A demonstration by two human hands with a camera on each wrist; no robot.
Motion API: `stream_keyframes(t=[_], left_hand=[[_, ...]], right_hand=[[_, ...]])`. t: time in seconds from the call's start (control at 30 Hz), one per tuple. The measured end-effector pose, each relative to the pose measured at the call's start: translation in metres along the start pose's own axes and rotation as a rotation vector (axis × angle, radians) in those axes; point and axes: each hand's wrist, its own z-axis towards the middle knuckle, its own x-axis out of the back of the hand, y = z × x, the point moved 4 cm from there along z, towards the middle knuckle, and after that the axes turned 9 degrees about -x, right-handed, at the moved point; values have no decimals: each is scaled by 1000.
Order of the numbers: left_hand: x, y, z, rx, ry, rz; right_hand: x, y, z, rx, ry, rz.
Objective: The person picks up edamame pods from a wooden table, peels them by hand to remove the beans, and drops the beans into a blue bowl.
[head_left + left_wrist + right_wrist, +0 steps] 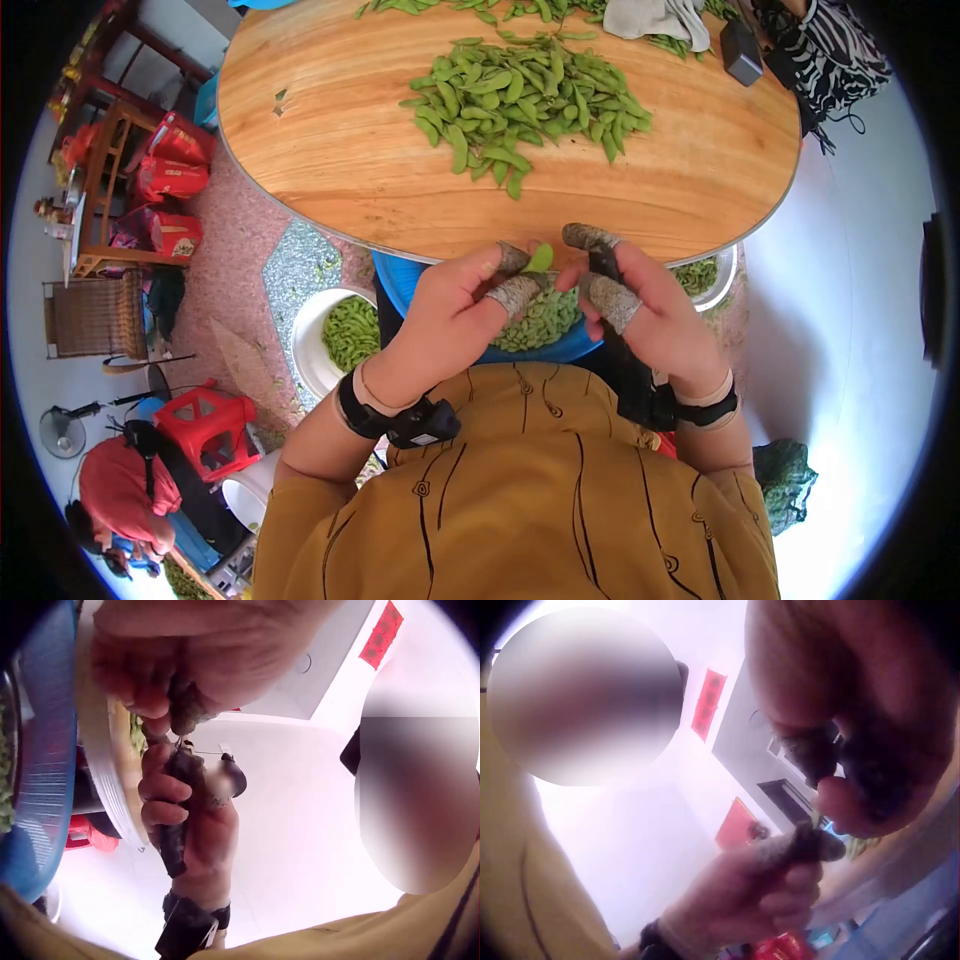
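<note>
My left hand [445, 310] pinches a green soybean pod [541, 258] between thumb and forefinger, both wrapped in worn grey tape. Close beside it, my right hand [650, 305] has similar wrappings on its thumb and forefinger. In the left wrist view the right hand's fingers curl round a slim dark handle [174, 844]. The handle's upper end meets the left fingertips, and I cannot tell what tool it is. Beneath both hands, a blue basin [398, 285] holds pale green shelled beans [545, 322]. A heap of pods [520, 95] lies on the wooden table [330, 150] ahead.
A white bucket [305, 345] of green pods stands left of the basin, and another pale container [728, 275] is at the right. On the table's far side are a grey cloth [655, 18] and a black box [741, 52]. A red stool [205, 430] stands lower left.
</note>
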Motion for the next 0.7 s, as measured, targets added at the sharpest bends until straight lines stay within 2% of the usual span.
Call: stream_keyframes(t=[0.03,0.07,0.1,0.13,0.2,0.33,0.4,0.53,0.6,0.67,0.7], left_hand=[[-1,-2,-1,63,47,-118],[-1,-5,-1,126,94,-236],[0,-4,-2,128,93,-232],[1,-4,-2,154,77,-218],[-1,-4,-1,182,53,-201],[-4,-4,0,163,60,-228],[-7,-5,-1,165,44,-234],[-10,-3,-2,105,59,-186],[-10,-9,-4,84,52,-189],[-11,-16,-6,-25,29,-151],[-10,-16,-7,-24,31,-152]], right_hand=[[-2,2,-2,0,-3,5],[-4,0,-4,52,19,-116],[-6,-1,-6,104,44,-238],[-6,-2,-6,104,46,-233],[-4,3,-7,-3,52,-180],[1,8,-8,-14,101,-192],[-2,3,-11,-104,37,122],[-4,9,-10,-115,34,53],[-8,8,-11,-42,15,-20],[-8,12,-9,-49,-3,-46],[-9,13,-8,-54,-20,-70]])
